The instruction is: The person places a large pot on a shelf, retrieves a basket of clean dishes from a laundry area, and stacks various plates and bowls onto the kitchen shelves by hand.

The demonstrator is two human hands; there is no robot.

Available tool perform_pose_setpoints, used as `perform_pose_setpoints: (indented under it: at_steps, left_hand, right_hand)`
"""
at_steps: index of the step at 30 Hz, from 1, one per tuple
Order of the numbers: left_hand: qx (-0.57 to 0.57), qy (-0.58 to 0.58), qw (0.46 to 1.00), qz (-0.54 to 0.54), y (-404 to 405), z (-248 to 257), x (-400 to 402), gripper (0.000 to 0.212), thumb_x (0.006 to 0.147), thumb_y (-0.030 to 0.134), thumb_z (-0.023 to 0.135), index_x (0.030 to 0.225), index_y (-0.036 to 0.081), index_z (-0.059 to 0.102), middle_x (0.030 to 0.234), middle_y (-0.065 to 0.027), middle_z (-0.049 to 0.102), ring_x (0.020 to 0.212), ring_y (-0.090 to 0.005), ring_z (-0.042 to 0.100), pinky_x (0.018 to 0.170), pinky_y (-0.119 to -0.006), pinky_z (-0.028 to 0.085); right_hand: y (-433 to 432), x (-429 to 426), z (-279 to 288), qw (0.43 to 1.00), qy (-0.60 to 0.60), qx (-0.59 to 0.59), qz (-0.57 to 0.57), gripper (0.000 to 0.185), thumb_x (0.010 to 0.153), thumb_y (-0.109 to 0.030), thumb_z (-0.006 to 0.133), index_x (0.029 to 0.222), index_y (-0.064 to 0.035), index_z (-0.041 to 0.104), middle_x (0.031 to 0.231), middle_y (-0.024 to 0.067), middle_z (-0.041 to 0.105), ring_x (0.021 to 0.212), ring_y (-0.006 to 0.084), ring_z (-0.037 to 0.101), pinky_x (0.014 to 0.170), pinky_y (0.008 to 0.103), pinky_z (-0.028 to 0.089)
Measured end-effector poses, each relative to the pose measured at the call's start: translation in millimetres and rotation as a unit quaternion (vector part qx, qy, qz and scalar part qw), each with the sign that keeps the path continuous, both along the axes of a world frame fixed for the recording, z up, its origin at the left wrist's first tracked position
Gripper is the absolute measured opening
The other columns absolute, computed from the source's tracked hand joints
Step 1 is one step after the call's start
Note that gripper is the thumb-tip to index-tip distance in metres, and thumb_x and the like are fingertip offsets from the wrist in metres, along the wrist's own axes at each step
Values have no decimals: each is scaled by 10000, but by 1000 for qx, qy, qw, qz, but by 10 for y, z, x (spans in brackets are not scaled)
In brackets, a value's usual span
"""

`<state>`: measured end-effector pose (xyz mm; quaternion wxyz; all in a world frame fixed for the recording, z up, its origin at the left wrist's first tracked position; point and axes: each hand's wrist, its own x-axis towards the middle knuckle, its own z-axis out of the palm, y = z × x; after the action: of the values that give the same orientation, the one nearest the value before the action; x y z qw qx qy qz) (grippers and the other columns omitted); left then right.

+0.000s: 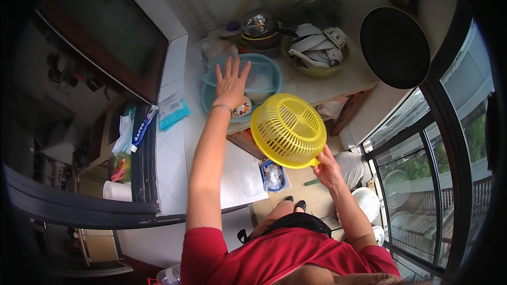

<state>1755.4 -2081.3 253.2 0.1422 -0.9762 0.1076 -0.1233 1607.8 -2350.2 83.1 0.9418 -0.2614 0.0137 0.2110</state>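
Note:
My right hand [328,168] grips the rim tab of a yellow plastic colander [291,128], which is tilted with its slotted base towards me. My left hand [231,85] is spread, palm down, over a light blue plastic basin [276,69] on the counter; whether it touches anything there I cannot tell. In the basin lie a translucent blue container or lid [259,72], a white rounded dish [259,97] and a white piece with an orange pattern [243,109], partly behind my left wrist.
Behind stand a green bowl [317,72] piled with white dishes and a lidded pot [261,41]. A black pan [395,47] hangs at the right. Toothpaste [143,128] and a blue packet [174,116] lie left. Below is a blue basket [273,176]; windows line the right side.

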Motion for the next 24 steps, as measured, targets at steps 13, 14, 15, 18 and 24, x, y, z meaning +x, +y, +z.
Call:
perform_pose_setpoints:
  at_steps: [13, 14, 15, 18, 24]
  left_hand:
    - [96, 152, 980, -89, -3, 282, 671, 865, 595, 117, 681, 1334, 198, 240, 1326, -79, 321, 1224, -260, 305, 976, -508, 278]
    - [64, 153, 981, -103, 59, 298, 733, 796, 597, 114, 679, 1291, 186, 296, 1289, -79, 354, 1182, -260, 350, 946, -469, 318]
    - [28, 154, 981, -117, 121, 322, 792, 728, 599, 110, 676, 1248, 175, 352, 1253, -80, 386, 1140, -260, 395, 915, -431, 357]
    - [26, 168, 979, -111, 162, 449, 895, 486, 609, 95, 664, 1057, 133, 482, 1126, -72, 454, 998, -261, 491, 798, -361, 427]
    - [50, 162, 975, -146, 293, 548, 1008, 120, 664, 153, 647, 704, 76, 564, 788, -74, 559, 752, -264, 558, 620, -389, 437]
  right_hand:
    - [664, 406, 102, 997, -6, -33, 70, 565, 887, -55, 396, 1372, -219, 155, 997, 68, 535, 595, 111, 565, 520, 225, 516]
    - [770, 469, 117, 997, -5, -30, 64, 573, 890, -54, 390, 1375, -225, 136, 964, 66, 541, 561, 109, 557, 527, 228, 519]
    - [855, 516, 138, 997, 0, -38, 62, 575, 891, -55, 389, 1375, -227, 131, 961, 63, 541, 558, 109, 557, 528, 229, 519]
    - [1073, 651, 154, 996, -1, -63, 62, 582, 893, -63, 388, 1376, -236, 113, 955, 47, 540, 567, 104, 556, 539, 233, 523]
    - [1409, 799, 170, 997, 1, -75, 17, 561, 897, -63, 372, 1376, -215, 121, 958, 46, 539, 568, 100, 547, 545, 232, 519]
